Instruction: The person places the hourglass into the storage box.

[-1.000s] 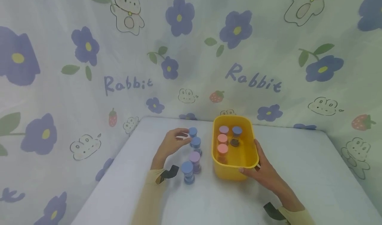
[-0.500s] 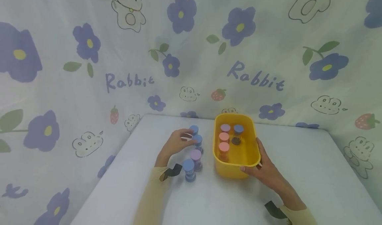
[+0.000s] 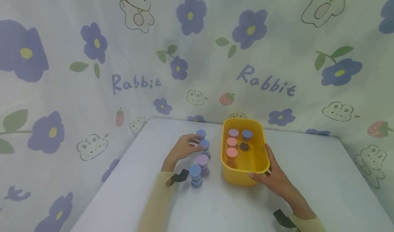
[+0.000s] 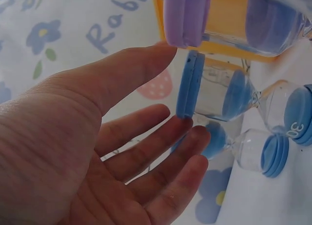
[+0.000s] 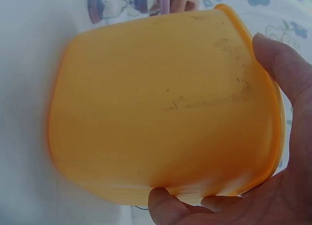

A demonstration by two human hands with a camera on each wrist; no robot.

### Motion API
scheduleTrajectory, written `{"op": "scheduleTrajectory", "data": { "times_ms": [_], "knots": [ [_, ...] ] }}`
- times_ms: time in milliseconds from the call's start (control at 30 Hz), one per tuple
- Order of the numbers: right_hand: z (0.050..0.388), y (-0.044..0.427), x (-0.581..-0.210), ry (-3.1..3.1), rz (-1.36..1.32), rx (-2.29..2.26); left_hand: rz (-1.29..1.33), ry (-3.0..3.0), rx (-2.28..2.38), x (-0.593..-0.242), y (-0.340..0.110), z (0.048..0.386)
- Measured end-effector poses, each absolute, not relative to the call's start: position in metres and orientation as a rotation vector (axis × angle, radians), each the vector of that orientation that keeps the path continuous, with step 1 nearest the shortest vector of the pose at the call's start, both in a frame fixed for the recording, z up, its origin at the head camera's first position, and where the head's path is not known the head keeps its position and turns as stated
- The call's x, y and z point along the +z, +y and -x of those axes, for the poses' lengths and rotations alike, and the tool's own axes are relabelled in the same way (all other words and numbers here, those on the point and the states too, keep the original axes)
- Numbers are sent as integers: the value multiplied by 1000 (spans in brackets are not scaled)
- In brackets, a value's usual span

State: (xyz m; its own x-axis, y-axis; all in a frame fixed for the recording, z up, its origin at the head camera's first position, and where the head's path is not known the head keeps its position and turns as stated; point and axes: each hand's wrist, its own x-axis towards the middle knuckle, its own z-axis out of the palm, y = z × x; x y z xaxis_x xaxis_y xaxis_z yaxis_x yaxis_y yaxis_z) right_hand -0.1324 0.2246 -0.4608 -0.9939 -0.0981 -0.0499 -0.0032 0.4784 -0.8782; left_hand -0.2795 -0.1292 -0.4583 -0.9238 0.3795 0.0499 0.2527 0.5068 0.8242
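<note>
In the head view, my left hand (image 3: 183, 148) reaches a blue-capped hourglass (image 3: 204, 145), second from the back of a staggered row. Its thumb and fingers lie apart on either side of the cap, loosely bent. The left wrist view shows this blue hourglass (image 4: 190, 86) upright, with the fingertips very near or touching its cap; contact is hard to tell. A purple hourglass (image 3: 203, 160) and another blue hourglass (image 3: 195, 172) stand closer to me; one more blue hourglass (image 3: 201, 133) is behind. My right hand (image 3: 278, 180) grips the yellow bin (image 3: 238, 178) at its near right corner, thumb on the rim.
Inside the bin, a purple hourglass (image 3: 233, 133), a blue hourglass (image 3: 247, 135), a pink hourglass (image 3: 232, 143) and a nearer pink hourglass (image 3: 232, 153) stand upright. A patterned cloth (image 3: 197, 61) hangs behind the white table (image 3: 307, 167).
My left hand has shifted slightly right, its thumb closer to the second blue hourglass. The right hand keeps its grip on the bin. The head view has moved a little.
</note>
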Motion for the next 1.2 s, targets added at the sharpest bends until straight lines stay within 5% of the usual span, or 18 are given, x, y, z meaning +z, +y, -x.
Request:
{"op": "scheduleTrajectory", "data": {
  "times_ms": [1200],
  "knots": [
    [132, 224, -461, 2615, 64, -1533, -560, 2645, 1447, -465, -131, 282]
  ]
}}
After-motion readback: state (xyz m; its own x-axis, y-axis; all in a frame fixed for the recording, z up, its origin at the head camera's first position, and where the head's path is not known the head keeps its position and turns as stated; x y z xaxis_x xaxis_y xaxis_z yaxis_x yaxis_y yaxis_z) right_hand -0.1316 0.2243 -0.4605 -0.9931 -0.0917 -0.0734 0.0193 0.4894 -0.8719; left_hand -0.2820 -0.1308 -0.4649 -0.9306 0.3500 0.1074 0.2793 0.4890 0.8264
